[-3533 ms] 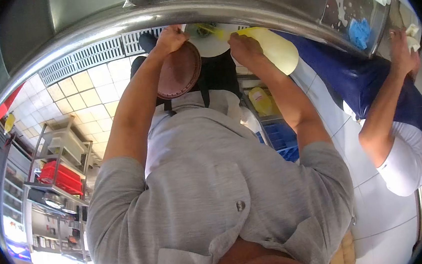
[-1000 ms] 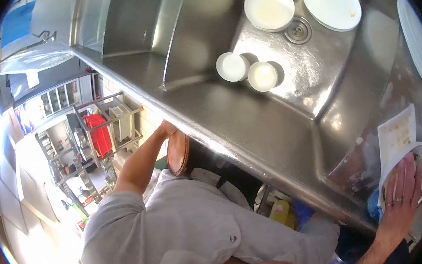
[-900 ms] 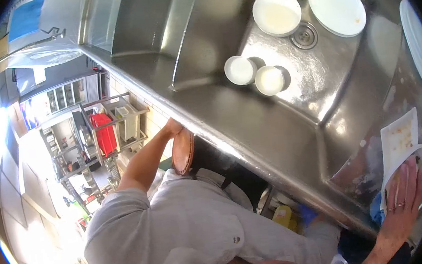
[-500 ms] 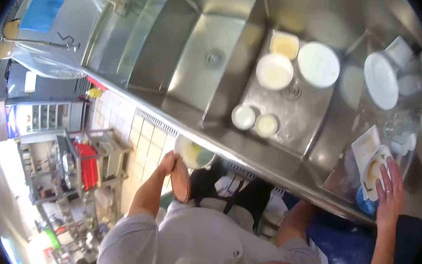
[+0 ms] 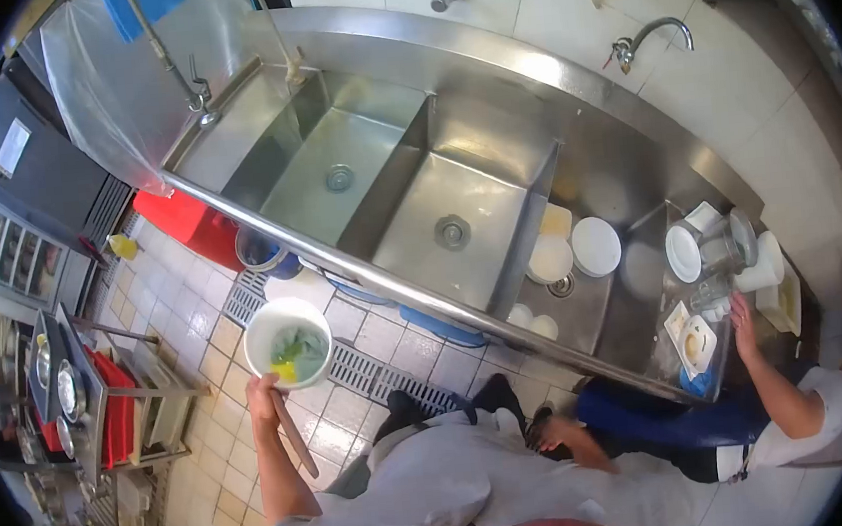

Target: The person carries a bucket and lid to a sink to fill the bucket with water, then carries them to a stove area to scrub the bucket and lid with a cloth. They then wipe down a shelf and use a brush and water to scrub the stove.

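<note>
My left hand (image 5: 262,392) is closed on a thin brown flat thing (image 5: 294,434), which is seen nearly edge-on. That hand is at the near rim of a white bucket (image 5: 254,353); whether it also touches the bucket is unclear. Inside the bucket are a green-grey thing and a yellow one. My right hand (image 5: 559,435) is low in front of my body, near dark shoes, and its fingers are too unclear to read.
Steel sinks (image 5: 449,185) run across the view. White bowls (image 5: 597,246) sit in one basin. At right, a co-worker's hand (image 5: 743,325) is beside stacked dishes (image 5: 763,261) and glasses. A rack with red trays (image 5: 118,405) stands left; drain grates line the floor.
The view has turned, showing the wall taps and more of the co-worker. My left hand, still with the brown thing, is now at the bucket's rim. The co-worker's hand has left the soiled white dish.
</note>
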`<state>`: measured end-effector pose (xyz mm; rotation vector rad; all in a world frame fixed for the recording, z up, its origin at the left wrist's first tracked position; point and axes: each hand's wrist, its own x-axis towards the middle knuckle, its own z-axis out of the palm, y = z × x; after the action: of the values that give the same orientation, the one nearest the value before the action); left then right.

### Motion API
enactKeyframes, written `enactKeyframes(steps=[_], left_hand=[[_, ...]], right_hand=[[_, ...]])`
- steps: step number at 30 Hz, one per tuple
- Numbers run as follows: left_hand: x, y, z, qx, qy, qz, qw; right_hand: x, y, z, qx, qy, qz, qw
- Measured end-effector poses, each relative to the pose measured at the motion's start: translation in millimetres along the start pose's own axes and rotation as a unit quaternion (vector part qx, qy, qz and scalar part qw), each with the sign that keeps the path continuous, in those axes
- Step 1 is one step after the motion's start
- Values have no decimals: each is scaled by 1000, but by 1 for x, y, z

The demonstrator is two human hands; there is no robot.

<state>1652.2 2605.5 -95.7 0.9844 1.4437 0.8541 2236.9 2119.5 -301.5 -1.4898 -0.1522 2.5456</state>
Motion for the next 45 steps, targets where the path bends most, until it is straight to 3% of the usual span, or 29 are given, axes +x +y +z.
enactKeyframes(steps=[1,3,5,6,7,8,9,10,11,13,15,19,22,25,28,31,32,35,36,38,45], left_hand=[[10,17,-4,-5,5,47,999],[33,61,-5,-41,-2,70,997],[64,105,-4,-75,-33,62,995],[79,128,8,-97,-16,69,993],[95,148,19,-118,3,74,990],[120,158,27,-117,-6,73,990],[145,169,35,-114,-13,74,991],[143,197,56,-108,-1,60,992],[141,226,80,-104,10,48,993],[169,256,117,-135,9,30,990],[193,278,154,-150,-17,36,988],[239,318,242,-194,-45,43,979],[288,337,290,-206,-113,22,972],[352,345,344,-238,-169,34,956],[395,368,387,-186,-175,22,967],[445,388,415,-144,-213,51,965],[461,386,423,-138,-228,61,962],[515,390,450,-150,-306,14,940],[523,396,452,-126,-291,33,948],[528,412,457,-78,-264,78,958],[569,404,460,-164,-289,3,943]], right_hand=[[24,-8,-14,43,-51,-5,998],[-97,-151,97,-191,166,-63,965],[-172,-267,162,-173,254,-199,931],[-189,-310,167,-203,301,-230,903],[-204,-352,168,-154,282,-326,889],[-224,-399,177,-181,325,-384,845],[-227,-443,162,-172,338,-405,832],[-227,-485,144,-224,345,-479,775],[-239,-530,148,-200,377,-504,751],[-246,-618,151,-64,352,-598,717],[-259,-707,148,-18,306,-635,710],[-268,-877,116,111,280,-663,685],[-274,-966,100,306,231,-626,680],[-258,-1021,75,355,194,-655,638],[-226,-1065,31,356,259,-730,522],[-246,-1055,46,154,581,-575,555],[-251,-1054,52,13,747,-430,507],[-243,-1044,84,-226,874,-305,305],[-248,-1047,98,-145,866,-300,374],[-250,-1051,105,-147,873,-261,384],[-257,-1053,91,-191,876,-186,401]])
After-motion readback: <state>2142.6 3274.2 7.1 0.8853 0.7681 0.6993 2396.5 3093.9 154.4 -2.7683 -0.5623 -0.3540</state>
